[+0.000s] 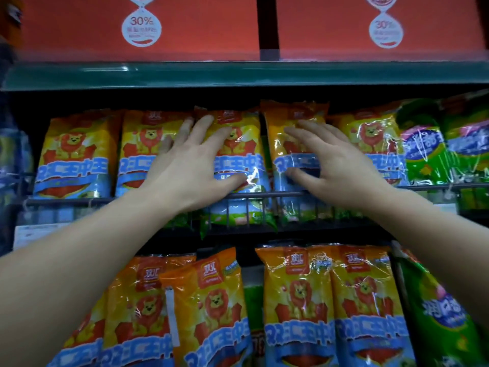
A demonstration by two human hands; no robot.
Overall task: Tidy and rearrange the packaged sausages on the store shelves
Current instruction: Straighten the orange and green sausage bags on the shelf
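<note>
A row of yellow-orange sausage packs with a lion picture stands upright on the middle shelf behind a wire rail (254,196). My left hand (190,165) lies flat with spread fingers on the third pack (238,144). My right hand (330,165) reaches with spread fingers onto the fourth pack (293,139), which stands a little higher than its neighbours. Neither hand grips anything. Further packs of the same kind (296,308) lean on the shelf below.
Green sausage packs (428,157) stand at the right of the middle shelf and at the lower right (439,321). Red boxes (143,25) fill the top shelf above a green shelf edge (238,72). Flat green packs (238,218) lie behind the wire rail.
</note>
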